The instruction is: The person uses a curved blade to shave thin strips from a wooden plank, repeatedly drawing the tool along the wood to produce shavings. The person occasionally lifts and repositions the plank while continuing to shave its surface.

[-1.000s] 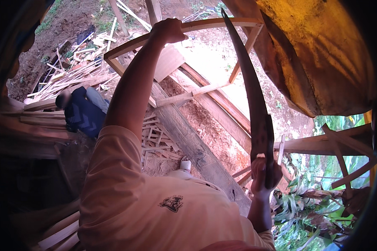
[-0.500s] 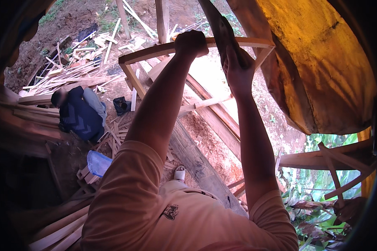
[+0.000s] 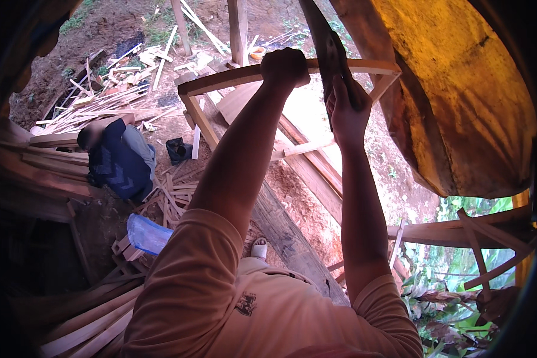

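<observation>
Raised in front of me is a light wooden frame (image 3: 235, 76) with a long top bar and slanting side pieces. My left hand (image 3: 285, 67) is closed in a fist round its top bar, left of the middle. A long dark blade-shaped piece (image 3: 326, 45) crosses the bar and runs up past the picture's upper edge. At its lower part my right hand (image 3: 349, 116) grips it, thumb along the side. Whether it is wood or metal, I cannot tell. Part of the bar is hidden behind it and my left fist.
A person in a dark jacket (image 3: 120, 160) bends low at the left, near a pile of cut wood strips (image 3: 95, 107). A clear bluish plastic container (image 3: 149, 234) lies nearer me. A thick plank (image 3: 286, 230) runs below my arms. A yellow tarp (image 3: 465, 77) hangs at the right.
The whole view has shifted slightly, with the surroundings lower and to the right. Both hands keep their hold on the frame and the dark piece, which appear a little farther right and lower.
</observation>
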`<act>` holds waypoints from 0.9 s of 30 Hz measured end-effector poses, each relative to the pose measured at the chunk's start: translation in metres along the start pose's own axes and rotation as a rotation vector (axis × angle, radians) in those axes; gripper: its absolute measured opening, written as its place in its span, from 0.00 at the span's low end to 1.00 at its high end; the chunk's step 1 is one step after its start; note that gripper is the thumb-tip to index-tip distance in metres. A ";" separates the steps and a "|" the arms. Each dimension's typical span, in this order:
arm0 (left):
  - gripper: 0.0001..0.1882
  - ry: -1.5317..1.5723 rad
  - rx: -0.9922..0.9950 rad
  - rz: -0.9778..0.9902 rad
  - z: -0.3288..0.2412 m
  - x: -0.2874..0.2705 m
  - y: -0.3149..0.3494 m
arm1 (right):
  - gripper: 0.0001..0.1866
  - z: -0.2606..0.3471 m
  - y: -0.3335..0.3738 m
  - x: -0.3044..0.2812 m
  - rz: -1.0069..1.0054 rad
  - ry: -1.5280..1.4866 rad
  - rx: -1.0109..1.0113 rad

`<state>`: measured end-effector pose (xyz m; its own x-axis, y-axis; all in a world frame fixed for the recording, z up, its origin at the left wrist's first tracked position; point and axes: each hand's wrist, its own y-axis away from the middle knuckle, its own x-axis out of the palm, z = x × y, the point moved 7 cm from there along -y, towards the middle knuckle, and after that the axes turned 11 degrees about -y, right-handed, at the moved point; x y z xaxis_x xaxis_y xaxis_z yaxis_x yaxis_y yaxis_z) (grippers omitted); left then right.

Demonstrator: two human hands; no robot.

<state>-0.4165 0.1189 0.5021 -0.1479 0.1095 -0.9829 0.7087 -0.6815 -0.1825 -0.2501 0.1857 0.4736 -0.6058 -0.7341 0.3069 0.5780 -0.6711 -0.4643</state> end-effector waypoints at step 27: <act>0.21 -0.081 0.010 0.030 0.005 0.008 -0.028 | 0.05 0.044 0.187 -0.078 0.077 0.419 0.029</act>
<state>-0.4408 0.1349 0.4996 -0.1821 0.0304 -0.9828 0.7067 -0.6909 -0.1523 -0.0708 0.1126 0.3991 -0.7263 -0.6808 -0.0945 0.6418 -0.6226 -0.4477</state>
